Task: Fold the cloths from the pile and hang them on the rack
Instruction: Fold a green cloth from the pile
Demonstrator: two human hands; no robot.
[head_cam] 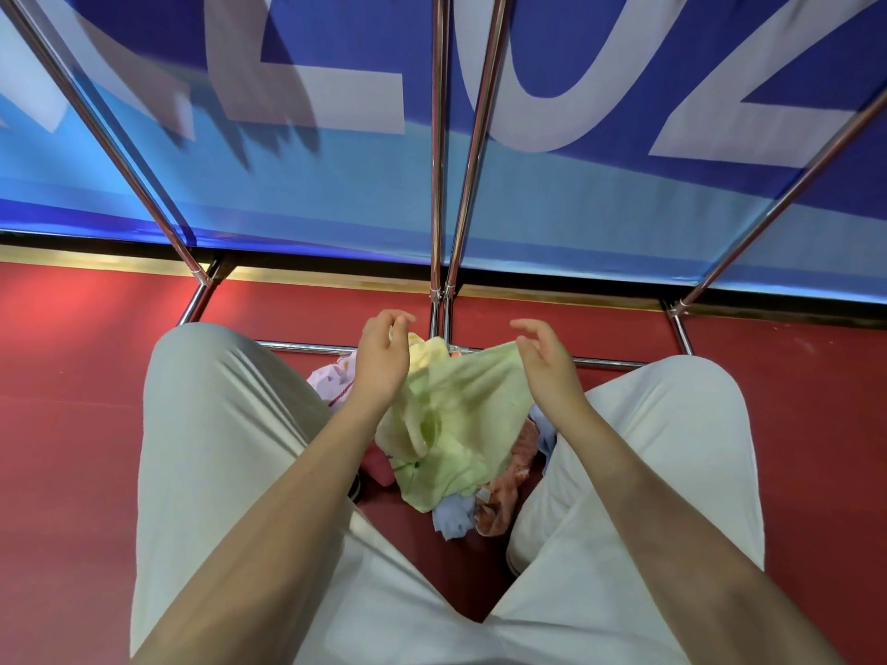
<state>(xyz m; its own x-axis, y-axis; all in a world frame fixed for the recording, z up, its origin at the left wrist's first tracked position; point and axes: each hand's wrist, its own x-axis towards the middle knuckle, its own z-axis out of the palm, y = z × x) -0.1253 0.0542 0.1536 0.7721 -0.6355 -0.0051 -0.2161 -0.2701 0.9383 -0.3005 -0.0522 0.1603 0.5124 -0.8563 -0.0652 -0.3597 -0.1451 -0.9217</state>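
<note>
Head view: a person crouches over a pile point(461, 496) of cloths on the red floor point(72, 424), knees spread to either side, with the chrome rack point(439, 184) rising just beyond the pile. A green cloth point(461, 424) is lifted off the pile and hangs between the two hands, its top edge running left to right from one hand to the other and the rest drooping in loose folds toward the heap below.

Left hand point(381, 357) pinches the cloth's upper left corner between thumb and fingers point(401, 321), which curl in closely. Right hand point(547, 364) grips the upper right corner near the thumb, while its other fingers spread wide and relaxed above the fabric.

Both hands sit at about the same height and equally close to the cloth, so neither has the advantage. By my reading, the cloth is being spread for folding, and the fold will turn on bringing the two held corners together across that left-to-right edge. Behind the rack stands a blue banner point(336, 194) with large pale letters.
</note>
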